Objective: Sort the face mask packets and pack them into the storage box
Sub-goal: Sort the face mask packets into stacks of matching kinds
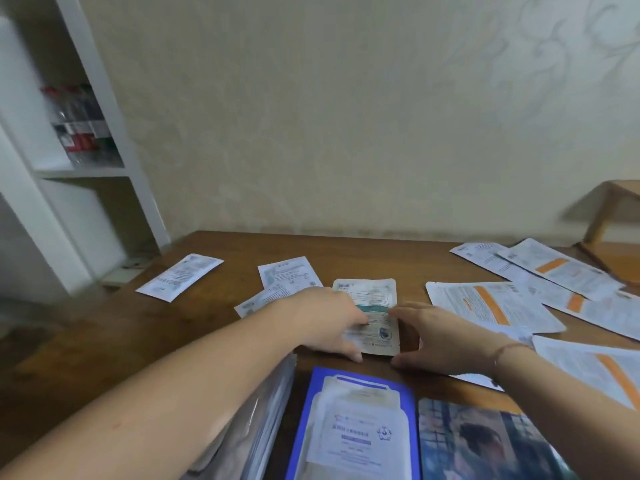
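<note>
Wooden table [104,334], packet [372,306] between hands

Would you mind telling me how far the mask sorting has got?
Done: orange-striped packets lie loosely grouped on the table's right. In hand: the left hand and right hand are on the teal-banded packet at centre. Left: white packets lie scattered on the left, and blue-bordered packet lies nearest. No storage box clearly shows.

A home room: cream floral-embossed wallpaper [381,116], a white shelf unit [90,171] holding bottles [81,123], a brown wooden worktop [138,323].
</note>
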The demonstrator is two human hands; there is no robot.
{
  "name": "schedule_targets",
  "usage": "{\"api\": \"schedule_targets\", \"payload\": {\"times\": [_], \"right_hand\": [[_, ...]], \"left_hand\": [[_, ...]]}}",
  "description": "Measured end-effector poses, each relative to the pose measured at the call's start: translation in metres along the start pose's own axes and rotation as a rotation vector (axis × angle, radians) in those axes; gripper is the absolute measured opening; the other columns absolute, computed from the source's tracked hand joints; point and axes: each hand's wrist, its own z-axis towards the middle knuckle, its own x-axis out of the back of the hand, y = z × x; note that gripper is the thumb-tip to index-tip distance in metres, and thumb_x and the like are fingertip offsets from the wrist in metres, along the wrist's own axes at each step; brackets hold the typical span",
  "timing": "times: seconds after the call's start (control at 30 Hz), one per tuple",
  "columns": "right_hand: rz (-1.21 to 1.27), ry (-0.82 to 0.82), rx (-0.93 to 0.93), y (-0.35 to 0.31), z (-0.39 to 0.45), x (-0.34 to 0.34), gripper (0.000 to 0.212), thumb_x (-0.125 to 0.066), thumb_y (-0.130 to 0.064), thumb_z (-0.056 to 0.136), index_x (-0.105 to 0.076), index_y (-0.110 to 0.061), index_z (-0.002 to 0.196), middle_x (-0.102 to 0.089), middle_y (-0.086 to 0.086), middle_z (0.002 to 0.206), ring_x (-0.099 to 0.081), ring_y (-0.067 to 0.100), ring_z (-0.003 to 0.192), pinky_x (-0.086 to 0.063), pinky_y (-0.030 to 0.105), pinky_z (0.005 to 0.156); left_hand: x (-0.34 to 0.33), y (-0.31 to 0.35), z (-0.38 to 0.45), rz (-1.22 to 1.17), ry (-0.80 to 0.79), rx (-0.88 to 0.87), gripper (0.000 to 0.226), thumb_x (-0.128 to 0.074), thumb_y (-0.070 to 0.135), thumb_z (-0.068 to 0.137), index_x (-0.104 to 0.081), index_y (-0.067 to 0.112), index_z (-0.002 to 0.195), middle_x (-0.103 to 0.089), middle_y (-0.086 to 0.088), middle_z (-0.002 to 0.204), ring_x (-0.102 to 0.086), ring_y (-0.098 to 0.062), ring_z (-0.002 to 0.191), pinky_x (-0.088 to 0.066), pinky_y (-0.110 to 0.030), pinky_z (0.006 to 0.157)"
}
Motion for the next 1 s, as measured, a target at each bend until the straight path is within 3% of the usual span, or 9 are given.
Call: {"api": "schedule_targets", "payload": {"times": [0.1,0.2,0.3,0.37,0.47,0.53,0.67,0.8,1.0], "right_hand": [[0.033,0.014,0.031,0.01,-0.001,-0.003,0.093,-0.071,-0.057,0.077,-0.024,-0.03,0.152,-0.023,-0.01,0.158,-0.022,0.011,0.145,-0.023,0.026,0.117],[0.109,0.098,0.031,0.021,-0.007,0.001,0.105,-0.077,-0.052,0.073,-0.013,-0.032,0.154,-0.014,-0.01,0.161,-0.002,0.009,0.149,-0.012,0.025,0.117],[0.411,0.362,-0.073,0.028,-0.004,0.006,0.112,-0.084,-0.038,0.071,-0.009,-0.03,0.154,-0.03,-0.004,0.155,-0.029,0.017,0.143,-0.03,0.024,0.107],[0.837,0.421,-0.172,0.028,-0.003,0.009,0.111,-0.088,-0.036,0.065,-0.02,-0.026,0.153,-0.048,-0.002,0.142,-0.048,0.02,0.129,-0.042,0.031,0.099],[1.354,0.179,-0.082,0.025,-0.008,0.01,0.072,-0.084,-0.029,0.071,-0.054,-0.01,0.133,-0.07,0.008,0.118,-0.067,0.025,0.108,-0.055,0.038,0.089],[1.443,0.14,-0.02,0.016,-0.017,0.012,0.044,-0.074,-0.021,0.077,-0.066,-0.003,0.116,-0.073,0.016,0.107,-0.072,0.026,0.093,-0.059,0.035,0.077],[1.425,0.195,-0.06,0.006,-0.04,0.018,0.027,-0.066,-0.01,0.084,-0.069,0.001,0.108,-0.073,0.021,0.101,-0.072,0.022,0.077,-0.059,0.026,0.058],[1.37,0.341,-0.075,0.008,-0.108,0.029,0.039,-0.068,-0.009,0.078,-0.064,-0.012,0.116,-0.074,0.021,0.096,-0.072,0.027,0.076,-0.058,0.026,0.053],[1.394,0.721,-0.291,0.028,-0.254,0.004,0.053,-0.066,-0.004,0.071,-0.066,-0.029,0.118,-0.072,0.017,0.074,-0.06,0.019,0.046,-0.051,0.025,0.039]], "left_hand": [[0.003,0.003,-0.009,0.19,0.15,-0.126,0.033,-0.044,0.047,0.098,-0.064,0.025,0.111,-0.066,0.001,0.105,-0.062,-0.023,0.091,-0.05,-0.037,0.072],[0.007,0.0,-0.02,0.209,0.486,-0.181,0.032,-0.042,0.03,0.096,-0.07,0.019,0.088,-0.068,0.002,0.082,-0.064,-0.024,0.069,-0.047,-0.03,0.055],[0.026,-0.013,-0.036,-0.133,0.919,-0.087,0.027,-0.049,0.029,0.092,-0.073,0.021,0.082,-0.07,0.006,0.076,-0.064,-0.021,0.062,-0.049,-0.028,0.052],[0.051,-0.017,-0.042,-0.439,1.003,0.071,0.022,-0.055,0.028,0.096,-0.073,0.02,0.086,-0.071,0.004,0.076,-0.064,-0.021,0.066,-0.052,-0.033,0.057],[0.082,-0.021,-0.033,-0.889,0.933,0.28,0.019,-0.06,0.021,0.097,-0.072,0.013,0.086,-0.074,-0.003,0.083,-0.064,-0.015,0.072,-0.048,-0.027,0.067],[0.093,-0.022,-0.025,-1.049,0.83,0.33,0.018,-0.06,0.021,0.098,-0.073,0.012,0.088,-0.074,-0.012,0.091,-0.062,-0.016,0.078,-0.046,-0.029,0.075],[0.1,-0.019,-0.016,-1.147,0.73,0.358,0.011,-0.065,0.017,0.095,-0.073,0.012,0.09,-0.074,-0.008,0.095,-0.063,-0.014,0.083,-0.049,-0.031,0.089],[0.11,0.013,-0.009,-1.225,0.624,0.267,0.008,-0.07,0.011,0.09,-0.071,0.015,0.083,-0.069,-0.005,0.083,-0.06,-0.012,0.077,-0.048,-0.024,0.081],[0.122,0.134,0.036,-1.319,0.321,-0.093,0.009,-0.073,0.006,0.086,-0.07,0.014,0.084,-0.068,-0.002,0.075,-0.061,-0.009,0.069,-0.051,-0.022,0.071]]}}
